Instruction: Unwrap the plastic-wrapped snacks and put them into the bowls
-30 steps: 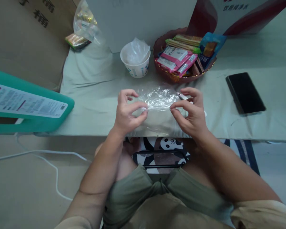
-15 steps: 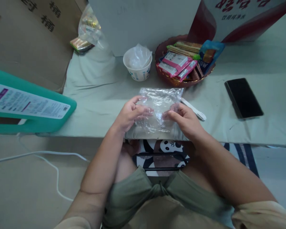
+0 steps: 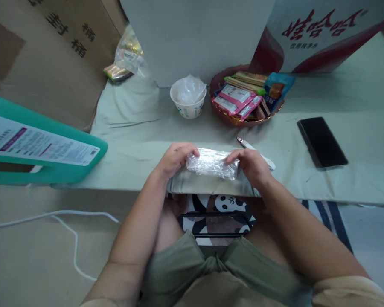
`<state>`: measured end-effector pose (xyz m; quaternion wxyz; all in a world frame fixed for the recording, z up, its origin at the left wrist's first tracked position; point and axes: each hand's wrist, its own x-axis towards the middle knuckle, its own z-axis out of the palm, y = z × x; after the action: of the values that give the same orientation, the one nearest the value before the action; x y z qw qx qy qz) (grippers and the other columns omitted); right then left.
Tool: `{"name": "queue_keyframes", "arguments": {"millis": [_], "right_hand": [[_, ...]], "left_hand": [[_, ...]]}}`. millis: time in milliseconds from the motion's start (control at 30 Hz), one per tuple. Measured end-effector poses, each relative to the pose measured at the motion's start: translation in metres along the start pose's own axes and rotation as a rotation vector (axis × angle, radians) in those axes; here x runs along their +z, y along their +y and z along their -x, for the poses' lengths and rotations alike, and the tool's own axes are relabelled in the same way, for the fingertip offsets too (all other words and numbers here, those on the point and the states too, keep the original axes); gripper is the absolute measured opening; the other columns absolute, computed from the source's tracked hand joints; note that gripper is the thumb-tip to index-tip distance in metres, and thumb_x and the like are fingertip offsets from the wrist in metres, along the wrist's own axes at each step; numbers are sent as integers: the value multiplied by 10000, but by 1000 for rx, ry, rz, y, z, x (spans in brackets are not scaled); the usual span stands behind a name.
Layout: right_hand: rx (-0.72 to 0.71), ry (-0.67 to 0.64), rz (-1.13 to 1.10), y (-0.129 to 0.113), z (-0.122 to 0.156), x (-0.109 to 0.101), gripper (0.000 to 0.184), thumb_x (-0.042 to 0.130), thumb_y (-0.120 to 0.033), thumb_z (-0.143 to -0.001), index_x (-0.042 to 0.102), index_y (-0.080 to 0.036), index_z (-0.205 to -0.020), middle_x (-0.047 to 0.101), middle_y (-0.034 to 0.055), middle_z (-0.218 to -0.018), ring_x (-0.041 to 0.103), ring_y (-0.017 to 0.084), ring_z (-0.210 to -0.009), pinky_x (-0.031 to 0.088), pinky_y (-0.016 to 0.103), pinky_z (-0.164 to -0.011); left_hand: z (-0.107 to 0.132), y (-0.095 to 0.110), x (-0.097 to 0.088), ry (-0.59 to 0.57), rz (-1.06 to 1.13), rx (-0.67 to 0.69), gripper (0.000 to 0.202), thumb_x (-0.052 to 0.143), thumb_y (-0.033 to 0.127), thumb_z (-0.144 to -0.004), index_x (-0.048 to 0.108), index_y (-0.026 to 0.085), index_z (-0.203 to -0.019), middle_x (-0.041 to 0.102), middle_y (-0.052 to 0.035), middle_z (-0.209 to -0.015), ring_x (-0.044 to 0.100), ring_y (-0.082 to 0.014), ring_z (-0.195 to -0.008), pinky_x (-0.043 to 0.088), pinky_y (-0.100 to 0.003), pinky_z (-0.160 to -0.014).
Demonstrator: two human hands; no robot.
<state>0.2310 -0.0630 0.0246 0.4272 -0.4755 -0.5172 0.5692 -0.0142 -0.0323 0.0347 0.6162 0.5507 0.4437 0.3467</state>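
In the head view, the clear plastic bag (image 3: 213,164) has gone from a broad sheet to a narrow band between the hands. The left hand (image 3: 179,158) pinches its left end; the right hand (image 3: 251,164) grips the right, with a slim white tool (image 3: 259,154) just beyond it. To fold neatly, I'd keep both ends level, press trapped air outward between the hands, and crease before shifting either grip.

Looked like a home: cloth-covered table (image 3: 137,149) held a snack bowl (image 3: 240,123) and smartphone (image 3: 322,143); panda-print mat (image 3: 224,203) lay below.
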Motion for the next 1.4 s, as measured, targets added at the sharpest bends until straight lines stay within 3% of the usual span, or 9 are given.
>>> {"name": "queue_keyframes", "arguments": {"millis": [100, 267, 500, 600, 733, 1000, 1133, 1267, 1400], "right_hand": [[85, 109, 31, 2, 0, 5, 404, 783, -391, -668, 567, -239, -973, 650, -44, -727, 568, 139, -612, 428, 270, -571], [46, 198, 75, -2, -2, 15, 282, 740, -400, -706, 534, -217, -767, 554, -45, -680, 471, 108, -595, 368, 257, -576], [2, 47, -139, -4, -2, 31, 336, 748, -478, -727, 524, -227, -733, 641, 7, -788, 555, 154, -694, 461, 292, -664], [96, -48, -375, -7, -2, 34, 383, 667, -610, -748, 589, -241, -816, 720, 64, -934, 658, 219, -826, 539, 363, -751], [111, 44, -413, -6, -9, 27, 410, 639, -637, -746, 628, -246, -865, 762, 90, -1026, 706, 252, -1035, 542, 416, -953], [85, 86, -138, 3, -23, 24, 298, 640, -521, -771, 607, -225, -784, 688, 13, -747, 644, 176, -777, 485, 315, -750], [33, 60, -78, -1, -28, 28, 266, 619, -487, -786, 614, -222, -771, 667, 3, -709, 603, 164, -727, 452, 305, -711], [37, 48, -68, -3, -32, 25, 232, 601, -453, -787, 600, -223, -759, 649, 0, -693, 582, 159, -693, 437, 296, -665], [8, 53, -78, -7, -34, 21, 213, 578, -436, -797, 584, -228, -751, 630, -6, -671, 578, 157, -675, 443, 302, -659]], "left_hand": [[-2, -8, 3, 94, -187, 28, 224, 737, 262, -696, 705, 198, -908, 613, 3, -729, 538, -114, -607, 428, -250, -554], [-4, -14, 15, 687, -445, 402, 130, 673, 231, -757, 646, 199, -880, 640, -36, -906, 608, -154, -844, 519, -310, -790], [1, -10, 51, 94, -46, 155, 503, 763, 475, -779, 647, 200, -1184, 719, -133, -1224, 690, -250, -1128, 562, -383, -957], [-3, -9, 52, 37, 141, 76, 462, 787, 450, -760, 680, 211, -1141, 739, -114, -1189, 710, -240, -1074, 573, -364, -911], [-13, -14, 30, 365, 27, 134, 309, 723, 358, -768, 662, 226, -1040, 733, -53, -1015, 693, -172, -891, 550, -290, -761], [-41, 19, -26, 1114, -583, 499, 215, 657, 131, -694, 466, 228, -715, 488, 21, -745, 478, -133, -703, 452, -283, -694], [-99, 59, -34, 881, -866, 515, 171, 632, 97, -738, 535, 238, -725, 555, -7, -765, 541, -175, -779, 476, -330, -769], [-143, 79, -30, 414, -1193, 104, 46, 634, 193, -814, 678, 204, -805, 690, -37, -800, 636, -203, -875, 483, -320, -807], [-148, 82, -22, 171, -1401, -151, 384, 510, 443, -918, 759, 186, -1056, 769, -142, -1102, 684, -337, -1104, 483, -395, -913]]}}
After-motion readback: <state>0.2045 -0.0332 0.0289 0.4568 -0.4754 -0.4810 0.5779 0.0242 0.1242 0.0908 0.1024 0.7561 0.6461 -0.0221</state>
